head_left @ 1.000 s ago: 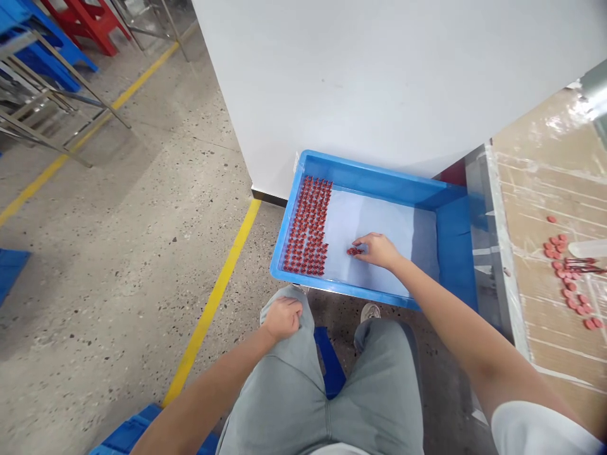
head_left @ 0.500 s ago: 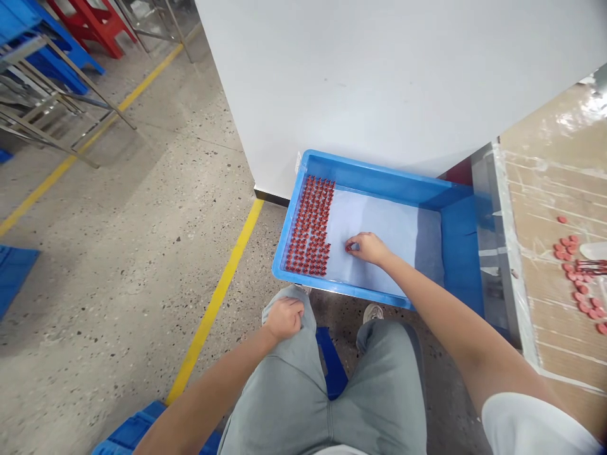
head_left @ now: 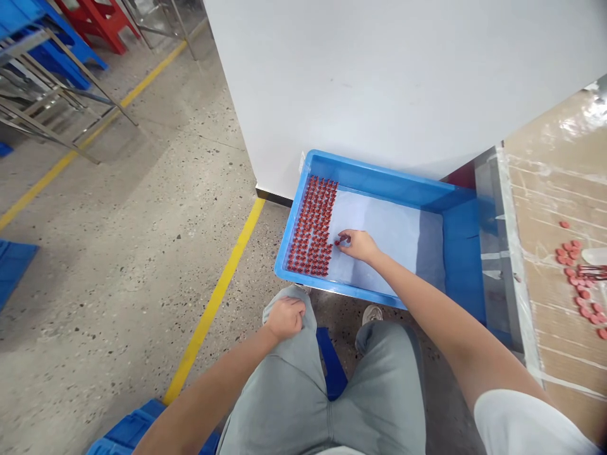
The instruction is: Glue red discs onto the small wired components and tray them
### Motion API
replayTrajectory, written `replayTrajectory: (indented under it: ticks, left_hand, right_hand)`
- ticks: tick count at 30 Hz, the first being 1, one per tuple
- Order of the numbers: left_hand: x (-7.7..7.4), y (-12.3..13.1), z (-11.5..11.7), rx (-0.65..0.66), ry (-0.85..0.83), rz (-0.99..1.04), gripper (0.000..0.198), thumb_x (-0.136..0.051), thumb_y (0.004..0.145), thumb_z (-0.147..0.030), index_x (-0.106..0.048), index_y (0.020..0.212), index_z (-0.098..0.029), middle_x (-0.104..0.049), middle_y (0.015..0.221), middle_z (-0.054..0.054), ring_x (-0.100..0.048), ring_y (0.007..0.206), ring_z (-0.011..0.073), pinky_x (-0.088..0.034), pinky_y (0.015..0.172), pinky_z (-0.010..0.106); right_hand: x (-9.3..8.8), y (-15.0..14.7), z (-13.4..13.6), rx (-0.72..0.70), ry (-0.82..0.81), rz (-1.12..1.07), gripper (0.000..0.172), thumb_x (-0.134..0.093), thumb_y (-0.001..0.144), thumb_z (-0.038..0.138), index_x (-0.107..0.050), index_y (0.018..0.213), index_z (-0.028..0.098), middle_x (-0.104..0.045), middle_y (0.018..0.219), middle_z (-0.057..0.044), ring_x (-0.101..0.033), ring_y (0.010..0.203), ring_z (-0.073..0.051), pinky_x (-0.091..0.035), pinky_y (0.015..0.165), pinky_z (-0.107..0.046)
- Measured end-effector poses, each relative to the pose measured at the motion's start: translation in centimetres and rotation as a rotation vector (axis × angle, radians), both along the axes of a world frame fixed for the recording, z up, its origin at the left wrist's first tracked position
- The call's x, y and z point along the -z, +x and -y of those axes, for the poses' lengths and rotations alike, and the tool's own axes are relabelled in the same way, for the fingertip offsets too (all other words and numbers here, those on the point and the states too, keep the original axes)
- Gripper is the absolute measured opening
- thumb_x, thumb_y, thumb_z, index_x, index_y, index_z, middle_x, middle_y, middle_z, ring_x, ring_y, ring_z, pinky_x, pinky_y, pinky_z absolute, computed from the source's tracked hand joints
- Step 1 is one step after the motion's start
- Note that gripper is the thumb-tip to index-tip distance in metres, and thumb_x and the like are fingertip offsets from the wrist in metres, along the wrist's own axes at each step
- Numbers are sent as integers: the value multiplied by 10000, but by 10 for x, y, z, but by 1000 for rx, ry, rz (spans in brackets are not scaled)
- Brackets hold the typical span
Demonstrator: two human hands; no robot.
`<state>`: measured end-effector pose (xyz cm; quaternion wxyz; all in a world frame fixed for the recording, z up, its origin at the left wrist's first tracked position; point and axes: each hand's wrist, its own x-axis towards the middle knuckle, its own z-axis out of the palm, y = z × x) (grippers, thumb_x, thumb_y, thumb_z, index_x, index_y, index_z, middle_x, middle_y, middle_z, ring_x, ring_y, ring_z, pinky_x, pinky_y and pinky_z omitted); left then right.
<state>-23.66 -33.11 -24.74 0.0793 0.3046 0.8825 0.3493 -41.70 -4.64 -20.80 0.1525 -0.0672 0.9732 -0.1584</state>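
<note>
Dozens of small red pieces (head_left: 312, 226) stand in tight, even rows at the 9 o'clock end of a blue plastic tray (head_left: 379, 179). A smooth, pale sheet of paper (head_left: 384, 227) lines the tray's floor, and the tray sits at about 12 o'clock from the person. The right hand (head_left: 359, 246) reaches in from 2 o'clock, its bare arm coming out of a white sleeve (head_left: 516, 426). Its grip is closed in a tight pinch on one loose red piece (head_left: 337, 242), just beside the rows. The left hand (head_left: 284, 319) is curled closed over the knee of the soft grey shorts (head_left: 379, 385), holding only the cloth.

At 2 o'clock, a tabletop (head_left: 554, 183) covered in brown cardboard under scuffed clear film carries flat, round red discs (head_left: 571, 253) in a loose trail. Beyond the tray rises a smooth white panel (head_left: 379, 82) with a black strip at its foot. The speckled concrete floor (head_left: 118, 221) is marked by a painted yellow line (head_left: 213, 303). At 10 o'clock stand a thin metal rack (head_left: 52, 82) and a red stool (head_left: 97, 16), and at 7 o'clock lies a blue plastic crate (head_left: 137, 426).
</note>
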Motion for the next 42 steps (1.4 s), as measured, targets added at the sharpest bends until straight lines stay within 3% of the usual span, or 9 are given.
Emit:
replayTrajectory:
  ticks: [3,6,11,20,23,27,32,37,42]
  left_hand:
    - [1,0,0,-1,7,4,151,-465,662,-52,-531,657,-188,-583,633,28,-541,628,169,-377,653,325]
    - [-1,0,0,-7,5,12,155,-465,668,-44,-532,663,-184,-589,643,30,-540,636,168,-379,657,325]
    - [-2,0,1,-6,4,24,154,-476,666,-41,-537,675,-182,-598,657,33,-540,646,170,-393,667,333]
    - [-2,0,0,-11,14,24,159,-475,668,-40,-519,665,-193,-596,652,32,-546,644,177,-392,659,339]
    - [-4,0,0,-13,16,26,162,-463,673,-39,-508,663,-194,-600,657,34,-551,649,177,-387,667,339]
    - [-3,0,0,-12,16,30,164,-450,666,-38,-496,662,-195,-594,650,30,-546,644,173,-374,660,334]
    - [1,0,0,7,21,34,164,-448,668,-41,-501,672,-196,-589,661,25,-552,659,172,-377,675,330]
    - [2,1,1,16,18,37,163,-449,673,-44,-514,683,-193,-585,663,23,-552,659,168,-378,678,327]
    - [2,0,0,12,16,31,165,-453,665,-39,-517,668,-191,-583,655,25,-553,659,166,-385,673,320]
  right_hand:
    - [6,2,2,46,-21,9,292,-659,804,330,-685,1070,214,-755,977,-19,-700,839,-169,-525,788,-269]
    - [12,-2,7,65,-49,13,244,-647,812,267,-691,1044,206,-757,964,-20,-705,863,-160,-523,796,-256]
    - [15,-8,15,35,-103,13,332,-638,790,175,-664,1116,225,-759,998,2,-705,950,-157,-512,874,-257]
    - [16,-9,20,11,-110,4,436,-599,807,180,-609,1240,231,-757,1044,5,-683,1056,-187,-493,951,-296]
    - [8,-11,10,24,-107,-9,424,-554,846,195,-585,1268,224,-747,1082,4,-689,1014,-163,-502,926,-278]
    - [-10,-7,-26,103,-46,-52,385,-434,924,245,-565,1279,172,-727,1134,-56,-695,927,-166,-516,869,-298]
    - [-24,14,-65,23,38,9,411,-693,763,471,-693,1090,223,-754,1019,-19,-701,874,-202,-518,802,-286]
    - [-17,24,-63,-67,92,50,218,-685,771,426,-753,912,274,-763,870,23,-699,862,-198,-510,793,-284]
    - [-8,16,-51,-78,101,44,168,-622,818,320,-758,907,279,-765,904,22,-701,852,-184,-510,802,-278]
